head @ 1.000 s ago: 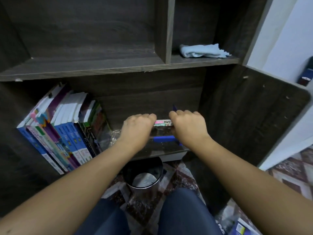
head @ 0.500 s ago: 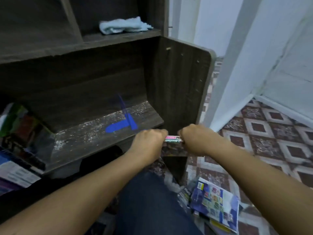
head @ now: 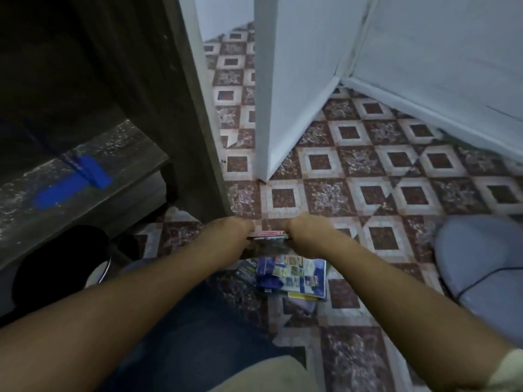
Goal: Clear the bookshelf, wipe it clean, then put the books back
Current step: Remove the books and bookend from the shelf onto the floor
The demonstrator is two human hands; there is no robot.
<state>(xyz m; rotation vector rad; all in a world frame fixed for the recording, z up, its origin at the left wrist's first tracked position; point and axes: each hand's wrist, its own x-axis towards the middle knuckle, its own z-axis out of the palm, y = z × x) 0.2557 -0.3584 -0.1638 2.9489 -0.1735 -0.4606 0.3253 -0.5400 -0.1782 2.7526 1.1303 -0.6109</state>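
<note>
Tiled floor (head: 351, 193): left hand (head: 235, 230) and right hand (head: 305, 230) gripped the book stack (head: 268, 236) by its ends above the floor pile (head: 294, 275), presumably for unloading.

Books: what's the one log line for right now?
phase: clearing shelf | left hand: grips held books | right hand: grips held books | near: book pile on floor

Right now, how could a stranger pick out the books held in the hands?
Find the dark bookshelf side panel and follow it down to the tiled floor. There the left hand and right hand grip a thin stack of books between them. Unlike the blue-covered pile nearby, it shows a pink edge.
</note>
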